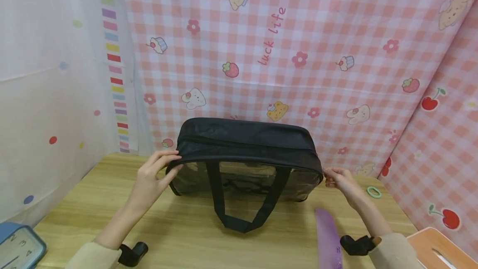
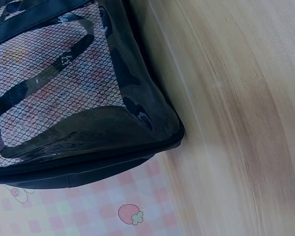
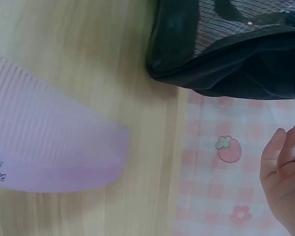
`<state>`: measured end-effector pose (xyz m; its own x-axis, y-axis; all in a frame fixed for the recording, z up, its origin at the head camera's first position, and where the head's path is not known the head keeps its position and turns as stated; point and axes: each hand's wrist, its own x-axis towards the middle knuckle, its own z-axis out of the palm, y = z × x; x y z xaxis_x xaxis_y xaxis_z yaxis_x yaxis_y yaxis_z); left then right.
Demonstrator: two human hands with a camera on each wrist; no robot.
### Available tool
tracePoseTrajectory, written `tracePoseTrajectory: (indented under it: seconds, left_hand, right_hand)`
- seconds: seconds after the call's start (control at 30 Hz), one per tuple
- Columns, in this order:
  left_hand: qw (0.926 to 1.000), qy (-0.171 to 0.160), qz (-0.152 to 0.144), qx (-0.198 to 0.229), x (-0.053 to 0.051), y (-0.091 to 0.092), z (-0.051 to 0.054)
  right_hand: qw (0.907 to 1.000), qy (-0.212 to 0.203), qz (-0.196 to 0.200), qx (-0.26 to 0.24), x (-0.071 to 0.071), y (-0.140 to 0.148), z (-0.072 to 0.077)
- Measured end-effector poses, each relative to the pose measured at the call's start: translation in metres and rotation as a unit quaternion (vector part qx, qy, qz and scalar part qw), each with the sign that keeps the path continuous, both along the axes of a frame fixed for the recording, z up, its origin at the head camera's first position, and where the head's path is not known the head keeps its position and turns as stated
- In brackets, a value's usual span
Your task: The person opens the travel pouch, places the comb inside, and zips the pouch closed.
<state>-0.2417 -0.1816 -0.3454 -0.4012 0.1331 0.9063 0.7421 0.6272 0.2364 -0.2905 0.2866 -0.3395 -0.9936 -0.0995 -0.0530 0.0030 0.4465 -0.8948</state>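
A black bag (image 1: 246,140) with a clear front, mesh inside and a strap handle (image 1: 244,224) stands upright on the table. Its top zipper (image 1: 239,143) looks closed. My left hand (image 1: 153,173) grips the bag's upper left corner, fingers on top and thumb on the front. That hand is out of the left wrist view, where the bag's lower corner (image 2: 162,130) shows. At the bag's right end my right hand (image 1: 340,179) pinches the edge with curled fingers; whether a zipper pull lies between the fingertips is too small to tell.
A purple comb (image 1: 328,240) lies on the table in front of the right hand. Farther right are a green ring (image 1: 374,192) and an orange board (image 1: 444,248). A blue-framed clock (image 1: 22,246) sits at the left edge. Checked cloth (image 1: 239,86) hangs close behind the bag.
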Motion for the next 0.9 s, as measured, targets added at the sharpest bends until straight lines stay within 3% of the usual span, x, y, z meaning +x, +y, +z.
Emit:
tracePoseTrajectory:
  seconds: [0.6,0.9]
  left_hand:
    - [0.9994,0.021,0.026,-0.006,0.000,0.003,0.002]
    - [0.9996,0.018,0.022,-0.001,0.000,0.004,0.001]
  right_hand:
    - [0.9995,0.028,-0.014,0.008,0.006,0.003,0.019]
    - [0.9988,0.044,-0.022,-0.006,0.007,0.000,0.028]
